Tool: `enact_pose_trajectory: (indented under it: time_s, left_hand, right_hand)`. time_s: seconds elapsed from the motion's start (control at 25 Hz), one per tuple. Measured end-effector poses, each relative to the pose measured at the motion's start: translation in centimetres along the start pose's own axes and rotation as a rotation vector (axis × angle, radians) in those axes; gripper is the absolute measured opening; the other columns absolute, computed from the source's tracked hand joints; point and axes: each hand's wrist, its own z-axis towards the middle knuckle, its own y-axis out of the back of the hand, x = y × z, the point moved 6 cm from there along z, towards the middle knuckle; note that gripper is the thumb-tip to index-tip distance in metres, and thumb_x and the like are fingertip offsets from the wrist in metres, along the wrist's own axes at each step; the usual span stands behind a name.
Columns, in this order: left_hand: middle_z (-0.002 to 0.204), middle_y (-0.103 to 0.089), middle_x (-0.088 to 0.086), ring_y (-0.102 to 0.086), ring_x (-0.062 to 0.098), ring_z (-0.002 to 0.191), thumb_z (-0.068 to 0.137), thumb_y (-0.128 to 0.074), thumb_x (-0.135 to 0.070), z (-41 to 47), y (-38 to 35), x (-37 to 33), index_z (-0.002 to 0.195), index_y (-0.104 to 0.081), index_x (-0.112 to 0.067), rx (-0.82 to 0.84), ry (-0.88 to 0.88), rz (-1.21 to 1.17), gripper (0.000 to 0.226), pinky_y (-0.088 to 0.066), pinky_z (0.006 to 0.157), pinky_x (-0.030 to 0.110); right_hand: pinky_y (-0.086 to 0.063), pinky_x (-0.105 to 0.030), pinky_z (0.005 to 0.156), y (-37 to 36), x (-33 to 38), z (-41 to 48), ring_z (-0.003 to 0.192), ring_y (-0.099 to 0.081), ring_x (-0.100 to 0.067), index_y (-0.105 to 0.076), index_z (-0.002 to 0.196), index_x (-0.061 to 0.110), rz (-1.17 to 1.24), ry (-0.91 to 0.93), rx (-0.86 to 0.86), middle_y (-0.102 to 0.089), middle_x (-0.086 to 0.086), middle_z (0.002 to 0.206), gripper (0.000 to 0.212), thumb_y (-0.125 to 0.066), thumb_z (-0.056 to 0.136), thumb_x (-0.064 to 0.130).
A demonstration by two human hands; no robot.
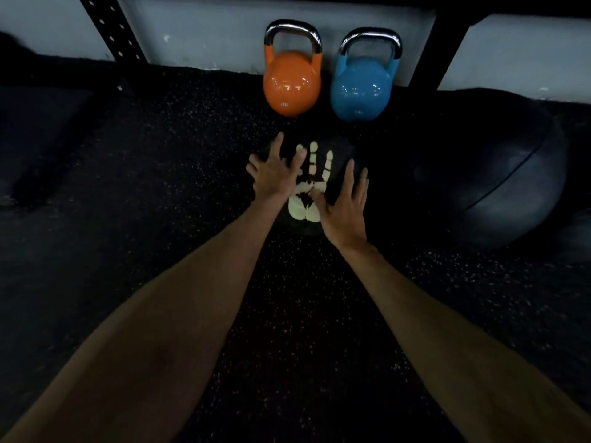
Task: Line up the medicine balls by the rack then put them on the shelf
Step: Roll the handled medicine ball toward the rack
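Left hand point(275, 174), right hand point(345, 203): fingers spread flat, clasping nothing, pressing ball point(316, 174) at its 9 and 3 o'clock.
Ball: on floor, centre.
Advice: move palms lower before lifting.
Second ball point(495, 180): 3 o'clock.
Orange kettlebell point(291, 84), blue kettlebell point(361, 91): 12 o'clock.
Rack point(112, 27): 11 o'clock.

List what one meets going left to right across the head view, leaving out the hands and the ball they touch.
Perforated rack upright → orange kettlebell → blue kettlebell → large dark medicine ball.
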Motion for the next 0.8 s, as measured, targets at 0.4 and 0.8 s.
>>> enact_pose_trajectory:
  time_s: [0.4,0.8]
  left_hand:
    - [0.163,-0.01,0.026,-0.012,0.043,0.15,0.099,-0.058,-0.035,0.7,-4.2,-0.3,0.159,-0.021,-0.033,-0.059,-0.356,0.15,0.07,-0.023,0.12,0.054]
    - [0.145,-0.044,0.013,-0.041,0.034,0.134,0.101,-0.051,-0.029,-11.7,8.0,-3.2,0.146,-0.04,-0.025,0.171,-0.005,0.431,0.048,-0.038,0.109,0.053]
  right_hand:
    - [-0.018,-0.051,0.12,1.5,0.0,8.2,0.154,-0.005,-0.036,0.003,0.161,0.029,0.057,-0.287,-0.026,-0.001,-0.011,0.169,0.089,-0.047,0.096,0.064]
    - [-0.042,-0.051,0.106,8.7,8.4,-6.4,0.125,-0.052,-0.035,-0.055,0.132,0.02,-0.349,-0.267,0.273,-0.06,-0.011,0.13,0.037,-0.045,0.101,0.037]
